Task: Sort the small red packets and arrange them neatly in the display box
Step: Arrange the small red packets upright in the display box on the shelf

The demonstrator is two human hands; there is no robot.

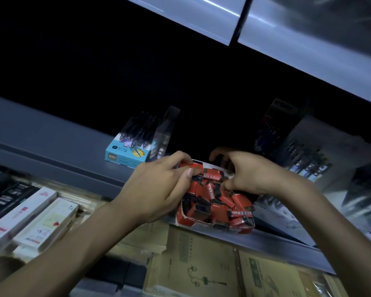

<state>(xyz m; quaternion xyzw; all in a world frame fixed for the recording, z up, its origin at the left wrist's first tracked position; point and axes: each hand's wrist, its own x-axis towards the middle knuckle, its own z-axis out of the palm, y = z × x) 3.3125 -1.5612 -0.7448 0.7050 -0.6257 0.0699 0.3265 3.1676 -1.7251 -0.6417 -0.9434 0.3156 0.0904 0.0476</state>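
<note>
1. The display box (204, 221) is a low red cardboard tray with white trim, sitting at the front edge of a grey shelf (51, 151) in dim light, its near wall facing the camera.
2. It is filled with small red packets (223, 202) — red with black ends and a white-marked stripe — lying jumbled at mixed angles, some flat, some tipped on edge.
3. The left hand (159, 187) reaches over the box's far left corner, thumb and fingers pinched shut on one red packet at the back.
4. The right hand (248, 174) is over the box's far right side, fingertips curled down among the packets; whether it grips one, I cannot tell.
5. Just behind the box stands a blue pen box (126, 155); white cartons (36, 221) and brown envelopes (201, 264) lie on the level below.
</note>
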